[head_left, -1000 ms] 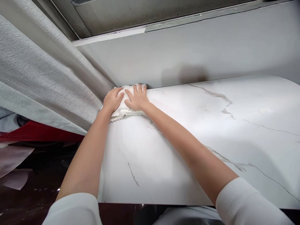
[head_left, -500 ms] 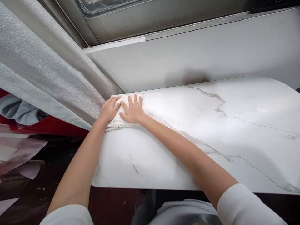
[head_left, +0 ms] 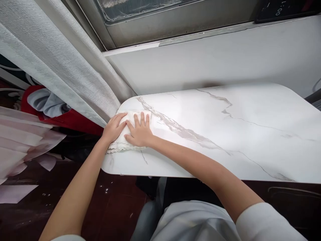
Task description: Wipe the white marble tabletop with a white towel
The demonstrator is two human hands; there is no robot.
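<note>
A folded white cloth (head_left: 130,116) with a frilled near edge lies on the left end of a white marble-patterned tabletop (head_left: 198,115). Pressed on its right part is my right hand (head_left: 140,131), palm down with the fingers spread. My left hand (head_left: 114,129) rests on the cloth's left side near the rounded table end, fingers stretched out and lying flat. The two hands are side by side, the right thumb and index finger close to the left fingertips. Part of the cloth is hidden under both hands.
A pale curtain (head_left: 82,63) hangs against the table's left end. Behind the table stands a white panel (head_left: 200,63) below a metal window frame (head_left: 160,31). A dark device (head_left: 276,11) sits at the upper right. A red container (head_left: 32,100) holds grey fabric at left.
Both hands and the cloth have slid over the tabletop toward its near edge, uncovering the far-left corner. The camera view has also shifted, showing more of the floor and the red container.
</note>
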